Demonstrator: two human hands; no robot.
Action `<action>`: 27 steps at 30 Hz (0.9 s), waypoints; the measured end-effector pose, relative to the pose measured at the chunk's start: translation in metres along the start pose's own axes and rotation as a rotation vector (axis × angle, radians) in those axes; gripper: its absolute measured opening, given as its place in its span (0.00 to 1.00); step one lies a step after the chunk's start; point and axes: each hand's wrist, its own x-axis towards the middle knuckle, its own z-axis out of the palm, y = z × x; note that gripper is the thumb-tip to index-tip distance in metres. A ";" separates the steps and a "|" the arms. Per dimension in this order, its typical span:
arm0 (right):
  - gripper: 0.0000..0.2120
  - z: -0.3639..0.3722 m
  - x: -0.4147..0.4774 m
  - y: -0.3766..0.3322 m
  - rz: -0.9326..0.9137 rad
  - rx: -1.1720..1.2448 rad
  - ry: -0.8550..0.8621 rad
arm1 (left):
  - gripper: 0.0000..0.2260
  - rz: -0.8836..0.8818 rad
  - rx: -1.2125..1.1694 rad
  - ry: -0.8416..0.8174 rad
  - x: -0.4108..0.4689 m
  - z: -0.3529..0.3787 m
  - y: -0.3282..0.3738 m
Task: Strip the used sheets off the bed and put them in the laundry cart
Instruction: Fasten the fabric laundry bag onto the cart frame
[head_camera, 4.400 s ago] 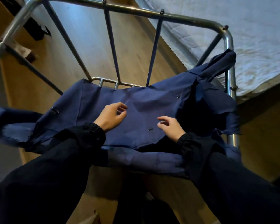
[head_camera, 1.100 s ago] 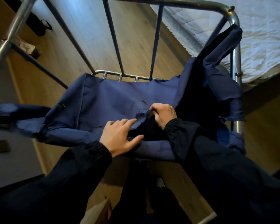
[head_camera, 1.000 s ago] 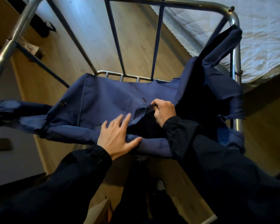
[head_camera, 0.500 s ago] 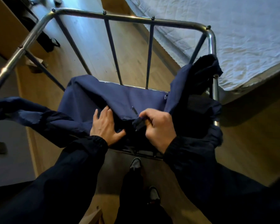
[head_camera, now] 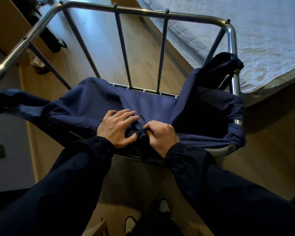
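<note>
Centre: limp navy fabric cart liner (head_camera: 148, 106) | right hand (head_camera: 160, 135) pinches a fold, left hand (head_camera: 117, 128) presses flat, fingers straight | judged light, soft, slippery; grip hems, corners.

Your right hand (head_camera: 162, 135) pinches a fold of blue cloth (head_camera: 92, 103), fingertips buried in it; the dark piece there is too small to tell. The cloth's left end and the cart (head_camera: 143, 13) rail run off the left edge. The bed (head_camera: 245, 40) is cut off top and right.
</note>
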 end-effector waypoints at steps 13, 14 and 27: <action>0.08 0.012 0.002 -0.006 -0.071 -0.053 0.058 | 0.17 0.098 0.087 0.164 -0.007 0.013 -0.015; 0.07 0.011 0.002 -0.007 -0.061 -0.064 0.056 | 0.17 0.104 0.085 0.181 -0.007 0.012 -0.015; 0.12 0.013 0.002 -0.014 -0.012 -0.139 0.027 | 0.21 0.100 -0.026 0.248 -0.009 0.009 -0.014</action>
